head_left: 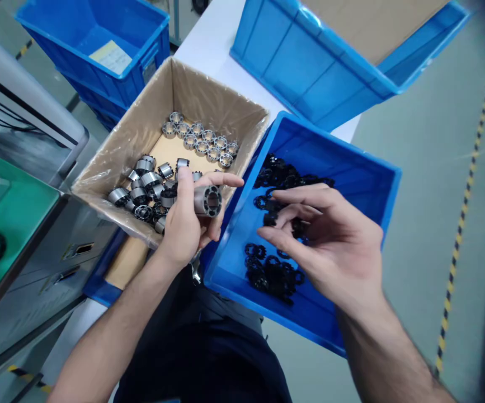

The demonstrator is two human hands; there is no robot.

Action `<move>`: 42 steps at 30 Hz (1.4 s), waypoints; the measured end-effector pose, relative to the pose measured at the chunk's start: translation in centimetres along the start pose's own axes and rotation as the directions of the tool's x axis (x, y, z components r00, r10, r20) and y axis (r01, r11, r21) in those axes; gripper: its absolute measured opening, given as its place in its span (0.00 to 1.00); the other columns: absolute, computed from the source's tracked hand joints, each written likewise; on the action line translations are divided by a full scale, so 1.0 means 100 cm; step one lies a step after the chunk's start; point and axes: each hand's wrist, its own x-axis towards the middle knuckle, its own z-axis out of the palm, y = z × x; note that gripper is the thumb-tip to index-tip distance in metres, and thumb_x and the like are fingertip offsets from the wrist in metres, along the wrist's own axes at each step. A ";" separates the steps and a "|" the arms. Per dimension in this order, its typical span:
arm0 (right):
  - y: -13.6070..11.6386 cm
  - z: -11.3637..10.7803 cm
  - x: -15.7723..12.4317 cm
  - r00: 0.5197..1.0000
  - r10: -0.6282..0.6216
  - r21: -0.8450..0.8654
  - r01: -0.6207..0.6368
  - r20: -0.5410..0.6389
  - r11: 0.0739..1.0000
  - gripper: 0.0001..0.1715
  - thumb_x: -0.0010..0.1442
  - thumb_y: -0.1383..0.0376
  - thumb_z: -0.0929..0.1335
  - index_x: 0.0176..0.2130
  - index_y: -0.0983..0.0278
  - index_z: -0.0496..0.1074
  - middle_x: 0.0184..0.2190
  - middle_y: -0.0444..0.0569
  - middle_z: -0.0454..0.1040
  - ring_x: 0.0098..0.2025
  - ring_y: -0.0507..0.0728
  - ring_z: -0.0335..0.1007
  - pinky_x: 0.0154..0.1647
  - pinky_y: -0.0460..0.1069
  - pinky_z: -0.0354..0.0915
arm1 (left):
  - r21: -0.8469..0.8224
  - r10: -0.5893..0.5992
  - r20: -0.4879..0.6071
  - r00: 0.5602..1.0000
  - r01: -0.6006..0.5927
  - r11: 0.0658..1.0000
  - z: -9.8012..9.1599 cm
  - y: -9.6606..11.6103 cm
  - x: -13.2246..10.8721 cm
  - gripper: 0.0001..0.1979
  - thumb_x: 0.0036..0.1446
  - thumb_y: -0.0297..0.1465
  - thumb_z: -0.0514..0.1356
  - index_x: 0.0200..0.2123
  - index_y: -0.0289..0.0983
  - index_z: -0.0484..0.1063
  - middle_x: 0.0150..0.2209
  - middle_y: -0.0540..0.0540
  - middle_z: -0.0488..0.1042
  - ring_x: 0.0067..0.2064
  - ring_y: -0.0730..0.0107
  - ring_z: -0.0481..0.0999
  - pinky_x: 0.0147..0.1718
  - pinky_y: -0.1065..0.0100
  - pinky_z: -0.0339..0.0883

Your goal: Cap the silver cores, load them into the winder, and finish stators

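Observation:
My left hand is closed around a slotted steel motor core, its open end facing right, above the near edge of a plastic-lined cardboard box. Inside the box, steel cores lie loosely piled near my wrist, some with black ends, and several more stand in rows farther back. Over a blue bin, my right hand has its thumb and fingers curled around a small black slotted ring; the fingers partly hide it. Black rings lie in clusters below that hand.
Another blue crate with cardboard in it stands behind the bin. Stacked blue crates, the top one holding a paper, are at the far left. A green-topped machine cabinet borders the left side. A wrench shows near my body.

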 end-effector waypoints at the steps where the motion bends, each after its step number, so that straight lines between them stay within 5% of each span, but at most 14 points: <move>1: -0.007 0.008 0.004 0.999 -0.033 0.072 0.033 -0.002 0.997 0.28 0.63 0.71 0.88 0.59 0.52 0.89 0.51 0.45 0.84 0.37 0.52 0.79 0.33 0.49 0.76 | 0.015 0.025 -0.007 1.000 -0.025 1.000 0.002 -0.004 0.000 0.45 0.78 0.74 0.49 0.56 0.40 0.84 0.18 0.56 0.58 0.17 0.72 0.56 0.21 0.66 0.56; 6: -0.007 0.045 0.019 0.995 -0.069 0.235 0.050 0.072 0.971 0.27 0.60 0.74 0.89 0.54 0.53 0.91 0.51 0.45 0.86 0.39 0.51 0.81 0.35 0.47 0.80 | 0.025 0.055 -0.029 0.998 -0.054 0.998 0.002 -0.016 -0.005 0.33 0.84 0.64 0.53 0.63 0.44 0.81 0.34 0.49 0.76 0.30 0.65 0.72 0.28 0.65 0.64; 9: 0.005 0.052 0.020 0.992 -0.049 0.267 0.016 0.120 0.964 0.30 0.62 0.75 0.87 0.58 0.53 0.91 0.54 0.46 0.85 0.38 0.50 0.83 0.37 0.47 0.83 | -0.001 0.074 -0.013 0.997 -0.074 0.997 -0.003 -0.017 -0.011 0.25 0.83 0.55 0.56 0.66 0.45 0.76 0.39 0.48 0.77 0.35 0.64 0.74 0.32 0.65 0.66; 16: 0.012 0.044 0.015 0.993 -0.037 0.298 0.003 0.111 0.955 0.30 0.66 0.74 0.86 0.61 0.50 0.90 0.56 0.46 0.86 0.39 0.49 0.84 0.41 0.46 0.85 | 0.053 0.026 0.040 0.999 -0.028 0.998 -0.003 -0.014 -0.014 0.26 0.84 0.57 0.55 0.65 0.44 0.74 0.47 0.46 0.79 0.38 0.63 0.72 0.35 0.64 0.64; 22: 0.015 0.040 0.015 0.987 -0.111 0.244 0.080 0.118 0.967 0.34 0.64 0.76 0.86 0.62 0.48 0.92 0.59 0.48 0.88 0.53 0.58 0.88 0.44 0.49 0.86 | 0.114 0.035 0.068 0.997 -0.043 0.993 -0.003 -0.014 -0.015 0.30 0.84 0.61 0.54 0.65 0.44 0.76 0.38 0.49 0.74 0.33 0.66 0.66 0.33 0.64 0.61; 28: 0.013 0.038 0.016 0.990 -0.054 0.255 0.018 0.133 0.967 0.30 0.63 0.70 0.89 0.59 0.45 0.93 0.50 0.47 0.86 0.38 0.54 0.82 0.35 0.51 0.82 | 0.110 0.020 0.066 0.998 -0.027 0.994 -0.002 -0.011 -0.020 0.33 0.82 0.64 0.57 0.67 0.45 0.76 0.41 0.45 0.79 0.35 0.62 0.72 0.34 0.62 0.68; 34: 0.013 0.030 0.017 0.993 -0.077 0.219 0.056 0.089 0.974 0.28 0.65 0.66 0.88 0.60 0.44 0.93 0.50 0.50 0.83 0.42 0.57 0.77 0.35 0.52 0.74 | 0.133 0.003 0.171 0.985 -0.026 0.991 -0.006 -0.010 -0.020 0.31 0.82 0.62 0.62 0.66 0.43 0.79 0.47 0.42 0.87 0.33 0.68 0.80 0.32 0.66 0.72; 38: 0.006 0.029 0.017 0.998 -0.029 0.538 0.052 -0.052 0.841 0.12 0.76 0.52 0.81 0.57 0.41 0.93 0.37 0.47 0.72 0.32 0.56 0.67 0.25 0.51 0.63 | 0.124 -0.003 0.171 0.985 -0.018 0.992 -0.008 -0.013 -0.017 0.27 0.64 0.50 0.84 0.45 0.39 0.77 0.47 0.42 0.89 0.34 0.67 0.85 0.31 0.69 0.73; 42: 0.000 0.041 0.014 0.997 -0.079 0.721 0.058 -0.004 0.690 0.09 0.78 0.55 0.78 0.53 0.46 0.92 0.35 0.46 0.68 0.28 0.55 0.64 0.20 0.50 0.64 | 0.237 -0.089 0.231 0.969 0.032 0.971 -0.009 -0.011 -0.018 0.21 0.66 0.44 0.83 0.49 0.41 0.79 0.34 0.51 0.81 0.28 0.70 0.77 0.27 0.69 0.65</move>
